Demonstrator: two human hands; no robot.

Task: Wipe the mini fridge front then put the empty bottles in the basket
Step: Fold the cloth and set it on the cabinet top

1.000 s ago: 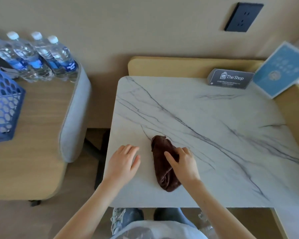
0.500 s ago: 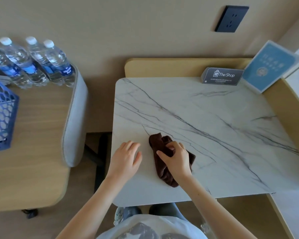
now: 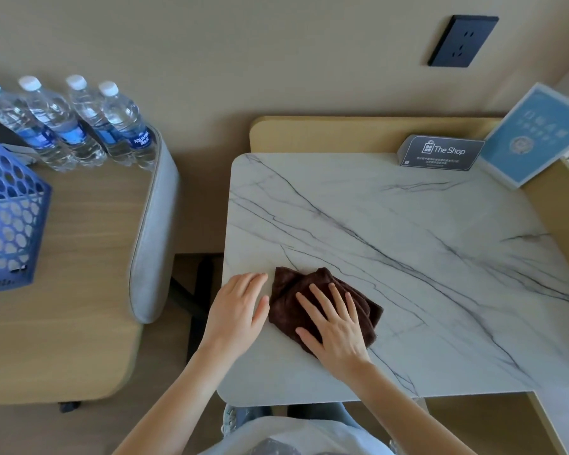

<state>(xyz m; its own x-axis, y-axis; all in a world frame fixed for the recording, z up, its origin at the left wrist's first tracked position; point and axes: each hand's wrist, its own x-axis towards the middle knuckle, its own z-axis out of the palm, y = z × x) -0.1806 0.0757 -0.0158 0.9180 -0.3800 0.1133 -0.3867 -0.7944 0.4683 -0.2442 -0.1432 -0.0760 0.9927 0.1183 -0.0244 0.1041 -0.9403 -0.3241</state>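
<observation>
Right hand (image 3: 335, 330) lay flat, fingers straight, on the cloth (image 3: 309, 280); left hand (image 3: 237, 310), fingers likewise straight, rested just left of it. Fridge wiping seemingly unstarted; next called for gripping the cloth.

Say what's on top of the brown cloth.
The right hand lies flat, fingers spread, on the crumpled dark brown cloth. The cloth part under the palm is covered. The left hand rests beside it on the white veined marble tabletop.
</observation>
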